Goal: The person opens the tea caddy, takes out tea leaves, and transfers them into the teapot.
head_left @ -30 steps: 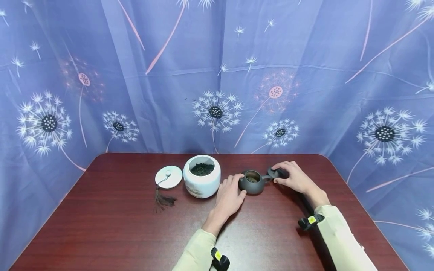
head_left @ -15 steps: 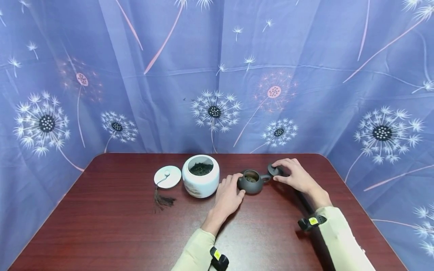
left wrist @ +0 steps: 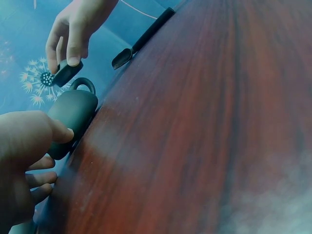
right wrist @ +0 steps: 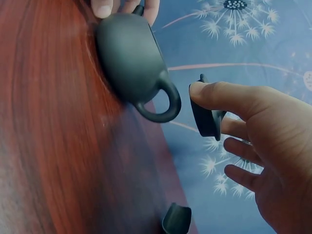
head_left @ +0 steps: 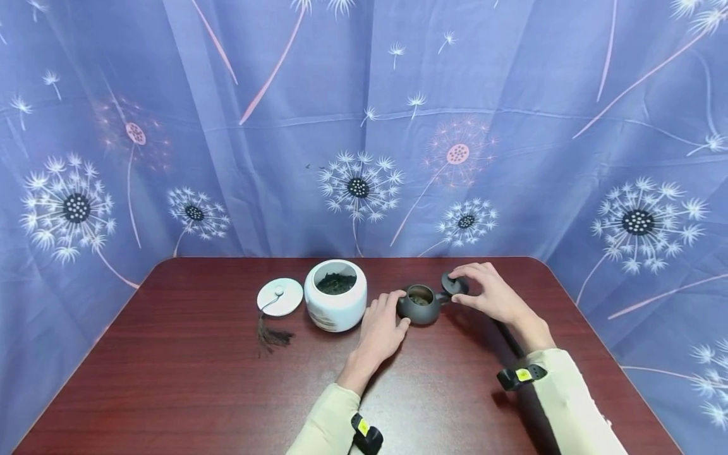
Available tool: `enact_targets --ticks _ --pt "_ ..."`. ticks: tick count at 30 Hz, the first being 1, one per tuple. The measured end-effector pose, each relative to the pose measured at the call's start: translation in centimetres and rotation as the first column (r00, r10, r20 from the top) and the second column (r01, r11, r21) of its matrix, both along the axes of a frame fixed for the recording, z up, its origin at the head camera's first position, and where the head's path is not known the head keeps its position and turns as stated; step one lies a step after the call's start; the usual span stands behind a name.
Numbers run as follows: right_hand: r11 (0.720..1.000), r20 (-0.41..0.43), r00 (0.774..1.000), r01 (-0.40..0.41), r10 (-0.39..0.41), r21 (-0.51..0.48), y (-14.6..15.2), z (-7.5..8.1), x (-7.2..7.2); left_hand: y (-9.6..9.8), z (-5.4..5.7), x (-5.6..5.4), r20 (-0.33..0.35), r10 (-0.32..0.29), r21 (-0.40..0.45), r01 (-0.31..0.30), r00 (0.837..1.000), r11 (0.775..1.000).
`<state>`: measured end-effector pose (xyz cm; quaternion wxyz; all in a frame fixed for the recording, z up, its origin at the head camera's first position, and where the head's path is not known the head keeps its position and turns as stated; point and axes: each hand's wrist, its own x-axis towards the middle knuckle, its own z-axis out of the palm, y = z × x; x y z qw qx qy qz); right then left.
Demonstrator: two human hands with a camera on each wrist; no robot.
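A dark clay teapot stands uncovered on the table, some tea leaves visible inside. My left hand grips it on the spout side, thumb on the near wall and forefinger behind. In the right wrist view the teapot's loop handle points toward my right hand. That hand pinches the small dark lid between thumb and fingers. The lid is held tilted above the table, close over the handle in the head view and to the right of the opening.
Left of the teapot stands a white jar filled with dark tea leaves. Its white lid, with a brown tassel, lies farther left. A black tea scoop rests on the table beneath my right forearm. A blue dandelion-print curtain hangs behind.
My right hand has lifted the dark lid and carried it a little leftward, toward the teapot's opening. My left hand keeps its grip on the teapot. The head view has shifted slightly.
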<state>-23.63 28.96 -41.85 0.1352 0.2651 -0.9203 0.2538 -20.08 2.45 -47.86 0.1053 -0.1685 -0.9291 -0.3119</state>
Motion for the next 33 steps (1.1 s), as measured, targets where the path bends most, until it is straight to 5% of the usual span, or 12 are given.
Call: enact_targets --ticks 18,33 --pt "0.997 -0.014 0.997 -0.078 0.078 0.007 -2.9 0.7 0.6 0.0 -0.2 0.0 0.01 0.012 -0.008 -0.012 1.0 1.0" --pt "0.992 0.057 0.991 -0.122 0.119 0.039 -5.3 0.4 0.1 0.2 -0.4 -0.2 0.014 0.007 -0.026 -0.007 1.0 1.0"
